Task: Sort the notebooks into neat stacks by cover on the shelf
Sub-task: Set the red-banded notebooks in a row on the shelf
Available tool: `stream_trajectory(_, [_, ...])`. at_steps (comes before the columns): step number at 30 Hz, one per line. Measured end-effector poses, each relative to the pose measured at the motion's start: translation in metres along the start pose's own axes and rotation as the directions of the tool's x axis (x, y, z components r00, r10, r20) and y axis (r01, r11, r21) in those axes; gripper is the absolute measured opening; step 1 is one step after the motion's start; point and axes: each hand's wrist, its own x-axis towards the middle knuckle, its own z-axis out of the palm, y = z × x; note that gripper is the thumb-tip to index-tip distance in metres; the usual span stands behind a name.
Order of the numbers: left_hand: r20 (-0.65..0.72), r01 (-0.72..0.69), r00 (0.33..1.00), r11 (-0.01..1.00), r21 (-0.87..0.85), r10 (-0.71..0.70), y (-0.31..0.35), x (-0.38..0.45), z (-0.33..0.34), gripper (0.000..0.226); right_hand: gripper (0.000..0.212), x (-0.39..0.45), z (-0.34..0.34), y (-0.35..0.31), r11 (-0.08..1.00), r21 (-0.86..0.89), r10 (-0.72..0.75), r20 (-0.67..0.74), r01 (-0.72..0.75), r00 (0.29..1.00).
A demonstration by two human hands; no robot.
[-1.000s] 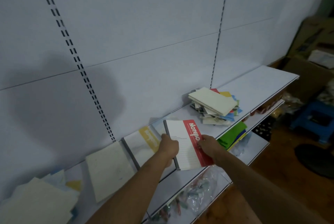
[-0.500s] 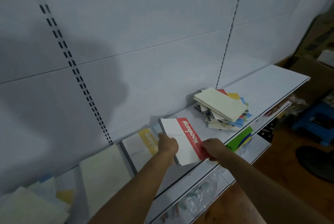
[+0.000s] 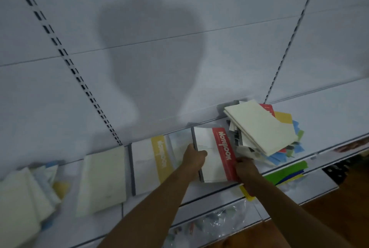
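A white notebook with a red band (image 3: 214, 153) lies on the white shelf (image 3: 329, 119). My left hand (image 3: 193, 157) grips its left edge and my right hand (image 3: 244, 164) grips its right edge. To its left lies a white notebook with a yellow band (image 3: 151, 163), then a plain cream notebook (image 3: 103, 179). At the right, touching the red notebook, sits a messy pile of notebooks (image 3: 261, 127) with a cream cover on top.
A loose heap of cream, blue and yellow notebooks (image 3: 26, 193) lies at the far left. Green, blue and yellow items (image 3: 285, 173) and a plastic bag (image 3: 215, 221) sit on the lower shelf. Wooden floor shows at the bottom right.
Both hands have moved the red-banded notebook right and back until it lies flat on the shelf beside the messy pile. The camera has moved closer and tilted.
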Motion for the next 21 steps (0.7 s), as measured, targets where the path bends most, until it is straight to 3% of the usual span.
stream_trajectory(7, [0.019,0.052,0.999,0.991,-0.127,-0.050,-0.005,-0.004,0.008,0.042,0.017,0.012,0.000,0.004,0.999,0.031,-0.032,-0.017,0.033,0.999])
stream_trajectory(11, [0.042,0.110,0.994,0.979,-0.174,-0.104,-0.011,-0.003,0.010,0.066,0.022,0.011,0.004,0.004,0.997,0.039,-0.068,-0.049,0.070,0.996])
stream_trajectory(15, [0.058,0.148,0.989,0.958,-0.246,-0.138,-0.004,-0.012,0.004,0.061,0.026,0.008,0.007,0.002,0.991,0.034,-0.125,-0.067,0.127,0.990])
stream_trajectory(21, [0.037,0.168,0.986,0.937,-0.307,-0.165,-0.022,-0.002,-0.009,0.079,0.027,0.006,0.014,-0.002,0.990,0.016,-0.138,-0.091,0.140,0.986])
